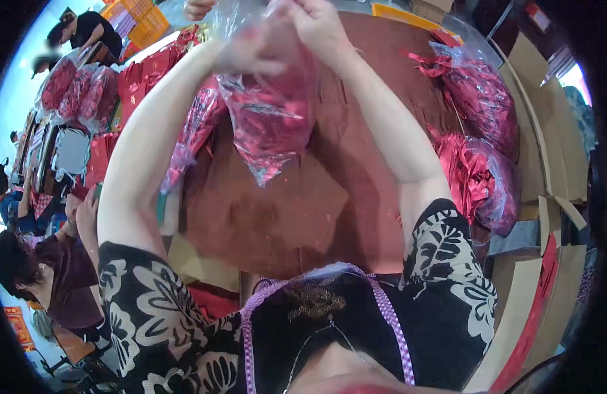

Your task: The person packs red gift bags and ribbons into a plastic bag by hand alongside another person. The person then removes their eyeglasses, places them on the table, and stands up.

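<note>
A clear plastic bag (270,125) filled with shiny red items hangs over the brown-covered table (251,217), its pointed lower corner toward me. My right hand (314,27) is closed on the gathered top of the bag, near the upper edge of the view. Against the bag's upper left side is my left hand (257,60), so smeared by motion that its fingers cannot be made out. Another filled plastic bag (197,131) lies just left of the held one, partly hidden behind my left forearm. What the red items are is unclear.
Two filled bags, an upper one (484,98) and a lower one (471,177), lie at the table's right edge beside cardboard boxes (523,289). Red stacks (142,82) stand left. Another person's hand (198,8) shows at the top; a co-worker (60,276) sits close on my left.
</note>
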### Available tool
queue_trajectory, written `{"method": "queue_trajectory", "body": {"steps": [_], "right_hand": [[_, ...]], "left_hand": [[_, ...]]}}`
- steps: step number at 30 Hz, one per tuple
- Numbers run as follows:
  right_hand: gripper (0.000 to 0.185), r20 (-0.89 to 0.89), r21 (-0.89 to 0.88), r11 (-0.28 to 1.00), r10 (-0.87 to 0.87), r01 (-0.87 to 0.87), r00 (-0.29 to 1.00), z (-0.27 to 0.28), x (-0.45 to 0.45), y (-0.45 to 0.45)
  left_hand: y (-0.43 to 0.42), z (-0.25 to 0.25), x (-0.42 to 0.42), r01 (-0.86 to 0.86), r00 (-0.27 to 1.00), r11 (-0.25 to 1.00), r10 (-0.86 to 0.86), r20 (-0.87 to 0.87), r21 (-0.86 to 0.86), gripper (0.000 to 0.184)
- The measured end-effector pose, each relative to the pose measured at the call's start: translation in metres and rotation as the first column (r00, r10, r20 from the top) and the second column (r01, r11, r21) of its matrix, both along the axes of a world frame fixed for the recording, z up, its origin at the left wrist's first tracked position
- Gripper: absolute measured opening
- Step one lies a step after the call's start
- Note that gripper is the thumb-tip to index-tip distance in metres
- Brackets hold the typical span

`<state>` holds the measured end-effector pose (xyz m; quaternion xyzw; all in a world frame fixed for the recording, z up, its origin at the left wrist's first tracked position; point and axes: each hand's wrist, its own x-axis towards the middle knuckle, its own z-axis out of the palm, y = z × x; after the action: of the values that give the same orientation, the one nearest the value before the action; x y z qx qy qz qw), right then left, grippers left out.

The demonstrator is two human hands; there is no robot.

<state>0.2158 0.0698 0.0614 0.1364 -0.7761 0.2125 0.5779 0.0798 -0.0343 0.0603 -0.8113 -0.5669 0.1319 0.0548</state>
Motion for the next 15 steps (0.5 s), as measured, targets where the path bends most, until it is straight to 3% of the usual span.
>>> {"method": "queue_trajectory", "body": {"steps": [1, 2, 3, 5, 7, 8, 10, 11, 13, 14, 15], "right_hand": [[0.012, -0.056, -0.038, 0.999, 0.01, -0.012, 0.998, -0.002, 0.001, -0.006], [0.012, -0.099, -0.319, 0.938, 0.109, -0.135, 0.989, -0.013, -0.016, 0.008], [0.013, -0.037, -0.49, 0.83, 0.286, -0.267, 0.957, -0.008, -0.002, 0.001], [0.015, -0.09, -0.82, 0.428, 0.56, -0.381, 0.824, 0.004, 0.027, -0.012], [0.015, -0.179, -0.926, 0.154, 0.627, -0.346, 0.758, 0.007, 0.03, -0.01], [0.015, -0.094, -0.774, 0.518, 0.474, -0.364, 0.875, -0.004, 0.026, 0.005], [0.016, -0.093, -0.503, 0.814, 0.283, -0.29, 0.955, -0.016, 0.037, 0.017], [0.011, -0.127, -0.541, 0.753, 0.368, -0.375, 0.921, -0.021, 0.056, 0.018], [0.047, -0.015, -0.645, 0.693, 0.41, -0.322, 0.912, -0.043, 0.077, 0.013], [0.065, 0.134, -0.696, 0.695, 0.368, -0.177, 0.92, -0.066, 0.079, 0.015], [0.067, 0.285, -0.59, 0.806, 0.249, -0.035, 0.926, -0.093, 0.07, 0.017]], "left_hand": [[-0.005, 0.001, 0.0, -0.059, 0.977, 0.996, 0.072, 0.203, -0.071, 0.045], [-0.009, 0.002, 0.0, -0.101, 0.907, 0.983, 0.154, 0.391, -0.154, 0.05], [-0.012, 0.0, 0.0, -0.128, 0.798, 0.961, 0.246, 0.55, -0.244, 0.055], [-0.017, 0.0, 0.002, -0.196, 0.758, 0.961, 0.275, 0.591, -0.196, 0.065], [-0.016, -0.004, 0.002, -0.23, 0.851, 0.973, 0.218, 0.478, -0.035, 0.069], [-0.016, -0.005, 0.003, -0.28, 0.806, 0.955, 0.291, 0.515, -0.101, 0.073], [-0.008, -0.015, -0.013, -0.329, 0.766, 0.932, 0.356, 0.536, -0.15, 0.077], [-0.001, -0.024, -0.029, -0.228, 0.812, 0.96, 0.281, 0.512, -0.164, 0.076], [-0.004, -0.012, -0.024, -0.238, 0.817, 0.943, 0.325, 0.476, -0.233, 0.068], [-0.006, -0.005, -0.021, -0.244, 0.82, 0.932, 0.345, 0.457, -0.267, 0.064], [-0.002, -0.014, -0.03, -0.128, 0.896, 0.968, 0.207, 0.394, -0.216, 0.06]]}}
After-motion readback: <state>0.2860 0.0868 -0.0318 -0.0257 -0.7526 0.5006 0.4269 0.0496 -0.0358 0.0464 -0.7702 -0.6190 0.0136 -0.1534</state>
